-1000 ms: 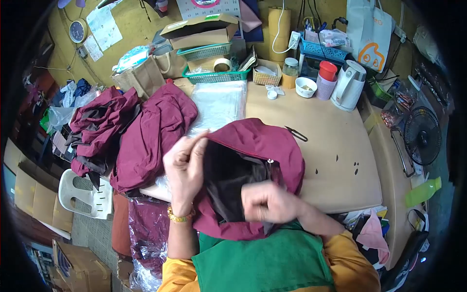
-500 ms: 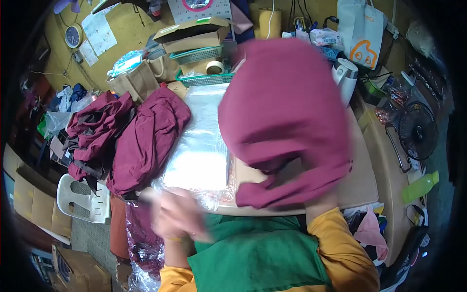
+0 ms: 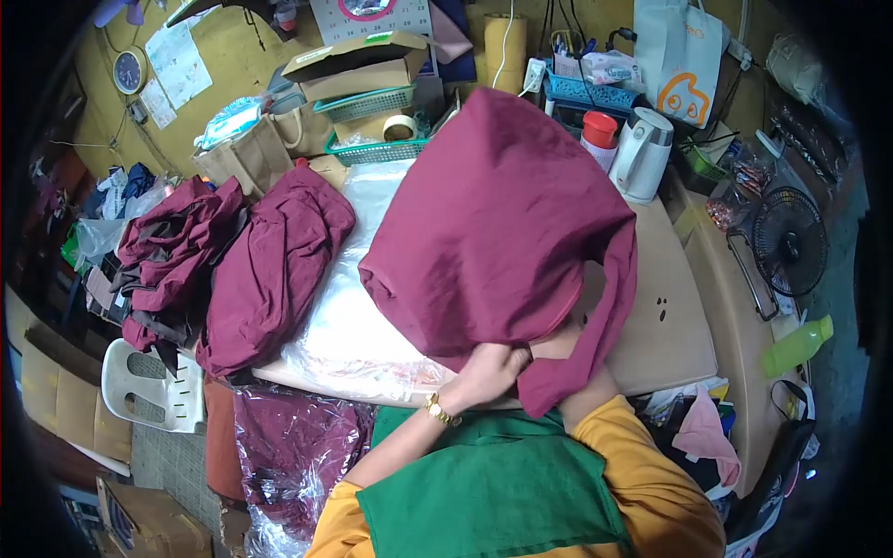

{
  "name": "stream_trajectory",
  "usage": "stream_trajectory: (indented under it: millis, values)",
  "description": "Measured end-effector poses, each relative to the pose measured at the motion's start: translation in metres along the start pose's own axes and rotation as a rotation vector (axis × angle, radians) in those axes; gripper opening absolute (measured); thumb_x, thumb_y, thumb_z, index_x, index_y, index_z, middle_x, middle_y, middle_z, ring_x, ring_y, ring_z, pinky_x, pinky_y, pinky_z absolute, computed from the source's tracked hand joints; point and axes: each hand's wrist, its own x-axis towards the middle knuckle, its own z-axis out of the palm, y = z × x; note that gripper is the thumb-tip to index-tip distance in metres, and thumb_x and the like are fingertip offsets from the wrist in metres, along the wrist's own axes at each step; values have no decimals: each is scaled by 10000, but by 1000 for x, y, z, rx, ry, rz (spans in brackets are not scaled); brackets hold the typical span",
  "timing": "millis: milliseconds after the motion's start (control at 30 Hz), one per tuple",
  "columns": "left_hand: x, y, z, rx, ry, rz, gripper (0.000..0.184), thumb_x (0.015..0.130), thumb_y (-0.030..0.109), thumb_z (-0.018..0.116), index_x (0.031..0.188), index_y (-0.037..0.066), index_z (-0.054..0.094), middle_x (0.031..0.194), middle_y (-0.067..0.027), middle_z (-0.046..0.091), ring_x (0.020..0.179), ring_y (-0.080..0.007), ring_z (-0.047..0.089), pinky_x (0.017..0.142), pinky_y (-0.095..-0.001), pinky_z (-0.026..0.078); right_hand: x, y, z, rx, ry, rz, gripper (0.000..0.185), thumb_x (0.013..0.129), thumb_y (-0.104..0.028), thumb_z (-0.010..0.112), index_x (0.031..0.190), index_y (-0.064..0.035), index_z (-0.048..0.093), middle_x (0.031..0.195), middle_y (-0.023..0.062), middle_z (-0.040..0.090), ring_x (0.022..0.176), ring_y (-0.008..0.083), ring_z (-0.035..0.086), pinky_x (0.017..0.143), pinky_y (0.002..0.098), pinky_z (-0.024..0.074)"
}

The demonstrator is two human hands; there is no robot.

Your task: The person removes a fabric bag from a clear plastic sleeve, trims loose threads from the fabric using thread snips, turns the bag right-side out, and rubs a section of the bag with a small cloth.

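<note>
A maroon cloth bag, with a wide strap looping down its right side, puffs up above the table in front of me. My left hand, with a gold watch on the wrist, has its fingers closed on the bag's near edge. Inside the bag's opening goes my right forearm; the fingers of that hand are hidden by the cloth. Clear plastic sleeves lie stacked on the table, partly under the bag. Left of them rest a bundled maroon cloth piece and a second crumpled maroon heap with dark lining.
Along the back stand green baskets with a cardboard box, a red-lidded container and a white kettle. Right of the table are a fan and a green bottle. A white stool stands at lower left.
The bag has come down and leftward from its blurred, raised position. My left hand has moved right from the table's front edge and taken hold of the bag's near edge.
</note>
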Motion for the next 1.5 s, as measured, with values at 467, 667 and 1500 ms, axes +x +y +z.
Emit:
stream_trajectory:
  millis: [467,667,1500]
  values:
    - [-14,43,-134,890,180,-697,513,901,340,602,1321,46,562,1302,-190,592,1218,-342,549,1059,-489,390,28,73,16,-615,-67,-86,438,874,-244,640,1266,-65,562,1319,152,554,1262,300,477,1078,404,354]
    - [-52,-43,-141,1217,783,-39,409,873,362,606,1164,83,671,1193,-186,663,1154,-373,606,957,-512,475,8,91,42,-720,150,-251,494,892,-290,585,1330,-64,545,1402,180,520,1328,356,440,1129,432,326]
    - [-38,-3,-74,772,-260,-213,316,843,190,570,1098,43,685,1136,-209,662,1108,-368,602,976,-446,448,-70,67,53,-788,-515,-97,434,889,-260,626,1210,26,564,1182,253,604,1133,404,574,1002,464,420]
